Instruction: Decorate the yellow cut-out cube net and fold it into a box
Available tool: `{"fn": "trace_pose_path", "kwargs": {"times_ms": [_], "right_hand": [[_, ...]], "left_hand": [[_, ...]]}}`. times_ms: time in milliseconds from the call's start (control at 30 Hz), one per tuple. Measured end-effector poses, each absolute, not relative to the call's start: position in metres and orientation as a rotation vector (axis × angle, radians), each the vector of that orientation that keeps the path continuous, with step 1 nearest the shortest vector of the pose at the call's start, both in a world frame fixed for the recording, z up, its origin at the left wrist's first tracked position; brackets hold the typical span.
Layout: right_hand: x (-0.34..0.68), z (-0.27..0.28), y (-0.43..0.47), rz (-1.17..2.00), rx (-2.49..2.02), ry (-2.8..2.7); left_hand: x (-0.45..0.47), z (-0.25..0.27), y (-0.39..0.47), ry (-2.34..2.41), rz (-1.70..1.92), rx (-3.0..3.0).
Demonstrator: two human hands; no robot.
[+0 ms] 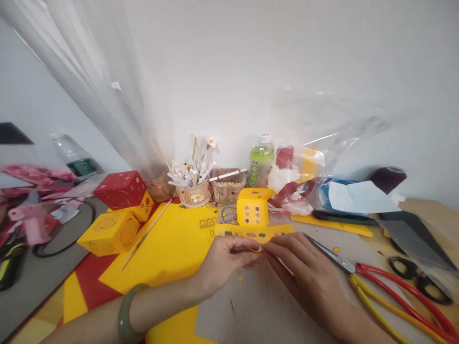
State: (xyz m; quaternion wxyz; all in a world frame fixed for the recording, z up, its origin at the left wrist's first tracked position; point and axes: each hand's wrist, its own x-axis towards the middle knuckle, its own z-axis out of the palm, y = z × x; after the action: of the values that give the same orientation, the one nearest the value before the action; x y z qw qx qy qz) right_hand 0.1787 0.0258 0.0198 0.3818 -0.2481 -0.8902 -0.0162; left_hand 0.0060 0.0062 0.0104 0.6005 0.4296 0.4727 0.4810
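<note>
A yellow paper box cut-out (252, 213), its panels covered in small coloured shapes, stands partly folded in the middle, with one panel upright. My left hand (229, 255) pinches the near edge of the cut-out between thumb and fingers. My right hand (304, 267) meets it there, its fingers closed on the same edge. A small pale spot shows between the fingertips, too small to name. The fingers hide the nearest part of the cut-out. Below the hands lies a grey board (236, 310) with tiny yellow scraps.
Large scissors (353, 270) and black-handled scissors (419, 279) lie right. Decorated paper cubes (111, 231), a thin stick (147, 234) and a pink glue gun (30, 224) are left. Yellow sheets (172, 243) spread centrally. A pen basket (194, 195) and green bottle (261, 160) stand behind.
</note>
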Motion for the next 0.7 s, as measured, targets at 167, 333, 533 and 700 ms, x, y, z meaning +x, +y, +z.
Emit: {"fn": "trace_pose_path", "kwargs": {"times_ms": [167,333,533,700], "right_hand": [[0.177,0.022,0.025,-0.03,-0.613,-2.324],[0.177,0.024,0.022,-0.071,-0.582,-2.348],[0.174,0.026,0.024,0.259,-0.662,-2.26],[0.177,0.031,0.033,0.71,-0.976,-2.197]], "left_hand": [[0.008,0.009,0.005,1.104,1.134,0.992],[0.009,0.01,0.003,1.132,1.145,1.053],[0.01,0.011,0.003,1.166,1.137,1.028],[0.006,0.012,0.006,1.137,1.13,1.0]]}}
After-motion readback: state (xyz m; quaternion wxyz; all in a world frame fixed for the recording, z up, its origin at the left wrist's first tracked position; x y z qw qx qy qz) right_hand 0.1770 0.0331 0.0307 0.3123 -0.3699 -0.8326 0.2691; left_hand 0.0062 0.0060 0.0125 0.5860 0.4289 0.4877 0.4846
